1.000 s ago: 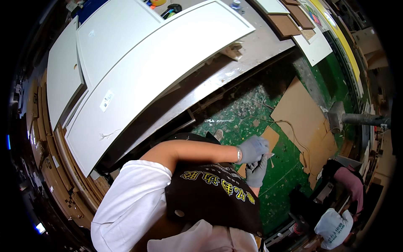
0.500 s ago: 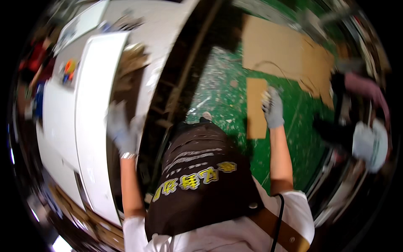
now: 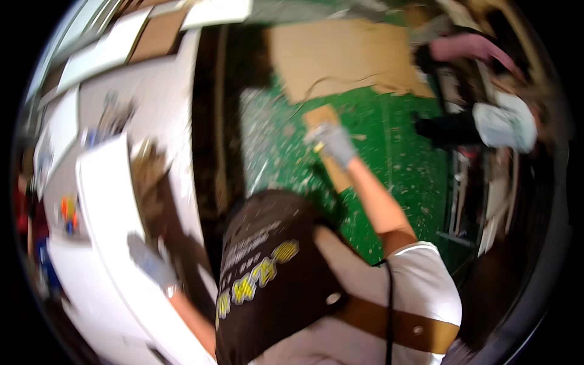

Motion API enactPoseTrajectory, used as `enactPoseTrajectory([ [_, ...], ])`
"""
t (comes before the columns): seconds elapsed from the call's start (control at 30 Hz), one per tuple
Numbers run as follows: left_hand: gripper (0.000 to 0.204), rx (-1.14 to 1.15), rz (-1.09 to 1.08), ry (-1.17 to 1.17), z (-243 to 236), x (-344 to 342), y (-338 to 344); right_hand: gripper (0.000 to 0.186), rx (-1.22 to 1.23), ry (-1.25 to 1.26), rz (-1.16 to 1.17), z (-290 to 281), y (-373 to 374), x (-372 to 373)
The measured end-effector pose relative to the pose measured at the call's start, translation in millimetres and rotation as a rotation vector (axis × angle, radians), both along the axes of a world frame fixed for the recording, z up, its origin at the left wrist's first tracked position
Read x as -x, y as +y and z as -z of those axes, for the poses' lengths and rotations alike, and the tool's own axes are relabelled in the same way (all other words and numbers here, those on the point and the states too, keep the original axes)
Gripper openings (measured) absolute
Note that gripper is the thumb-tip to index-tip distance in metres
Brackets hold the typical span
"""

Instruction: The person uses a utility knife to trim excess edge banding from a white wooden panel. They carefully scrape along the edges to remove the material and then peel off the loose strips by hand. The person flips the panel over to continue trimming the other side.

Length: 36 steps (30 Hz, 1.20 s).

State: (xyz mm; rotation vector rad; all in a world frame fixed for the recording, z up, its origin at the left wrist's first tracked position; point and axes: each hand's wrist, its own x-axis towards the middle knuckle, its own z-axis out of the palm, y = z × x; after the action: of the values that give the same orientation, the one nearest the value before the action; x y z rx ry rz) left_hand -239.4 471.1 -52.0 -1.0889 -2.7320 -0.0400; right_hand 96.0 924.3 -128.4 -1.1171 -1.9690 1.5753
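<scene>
My left hand, in a grey glove, is at the long edge of a white panel that lies on the workbench. Its fingers are stretched out and the thumb stands apart; whether it touches the panel I cannot tell. My right hand, also gloved in grey, is out over the green floor on the right, above a narrow strip of cardboard. Its fingers are curled, with a small yellowish bit showing at them. Blur hides what that is.
A large cardboard sheet lies on the green floor ahead. Brown paper and small orange items are on the bench. At right, a person in a pink sleeve bends beside stacked boards.
The view has turned right, so the bench and floor appear shifted left. My right arm now slants inward across the cardboard strip. My left hand appears lower, by the panel's edge.
</scene>
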Motion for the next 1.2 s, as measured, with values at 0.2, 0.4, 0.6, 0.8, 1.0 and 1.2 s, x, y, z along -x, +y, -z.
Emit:
enactPoseTrajectory([
  [0.2, 0.071, 0.098, -0.046, -0.059, 11, 5, 14, 0.070, 0.058, -0.249, -0.119, -59, -8, 74],
  [0.4, 0.066, -0.026, -0.012, -0.147, -31, 27, 87, 0.030, -0.197, -0.292, -0.322, -41, 2, 115],
  [0.6, 0.069, 0.039, -0.029, -0.192, -41, 19, 58, 0.020, -0.156, -0.363, -0.276, -47, 12, 191],
  [0.8, 0.046, -0.116, -0.111, -0.143, -40, -19, 19, 0.029, -0.150, -0.220, -0.641, -38, 55, 266],
  [1.0, 0.036, -0.250, -0.246, 0.001, -27, -27, 50, 0.025, 0.141, -0.222, -0.501, -94, 64, 343],
  [1.2, 0.049, -0.308, -0.298, -0.006, -28, 20, 135, 0.038, 0.996, 0.017, -0.638, -65, 83, 387],
])
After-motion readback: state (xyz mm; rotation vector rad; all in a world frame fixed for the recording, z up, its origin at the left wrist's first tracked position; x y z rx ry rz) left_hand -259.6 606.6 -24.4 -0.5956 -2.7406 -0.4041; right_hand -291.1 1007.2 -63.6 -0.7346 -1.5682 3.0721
